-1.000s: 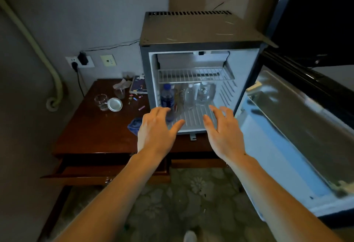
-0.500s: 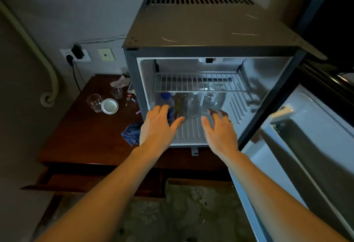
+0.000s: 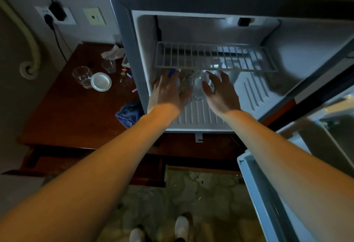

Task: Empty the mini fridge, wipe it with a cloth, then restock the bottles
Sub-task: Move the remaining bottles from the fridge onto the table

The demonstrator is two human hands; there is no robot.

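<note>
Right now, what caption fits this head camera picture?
Left hand and right hand reach into the open mini fridge, under its wire shelf, for bottles; blue cloth on the table.

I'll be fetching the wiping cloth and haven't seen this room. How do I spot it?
Find the open mini fridge standing on the dark wooden table. On the tabletop, beside the fridge's lower left front corner, lies the cloth. It is the only soft, crumpled blue thing there; the clear glass and white round lid farther back are hard and pale.
</note>
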